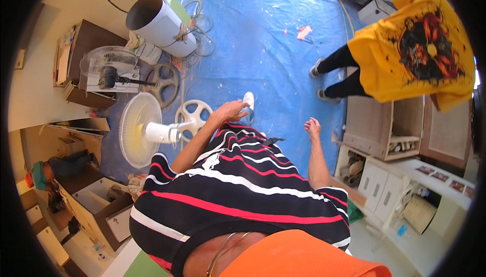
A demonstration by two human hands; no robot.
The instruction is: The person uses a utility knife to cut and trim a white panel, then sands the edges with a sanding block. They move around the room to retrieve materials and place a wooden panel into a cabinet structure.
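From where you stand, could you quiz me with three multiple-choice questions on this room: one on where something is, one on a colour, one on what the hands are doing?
1. Where does the white pedestal fan lie?
A. On the floor to the person's left
B. On the white counter at right
C. Inside the wooden cabinet

2. What colour is the floor sheet?
A. Green
B. Blue
C. Grey

3. What do the left hand and right hand hold?
A. A fan each
B. One cable between them
C. Nothing; both are bare and empty

Answers:
1. A, the fan lies on its side on the floor left of the striped shirt.
2. B, blue plastic spattered with white covers the floor.
3. C, both hands hang free in front of the body, fingers loose.
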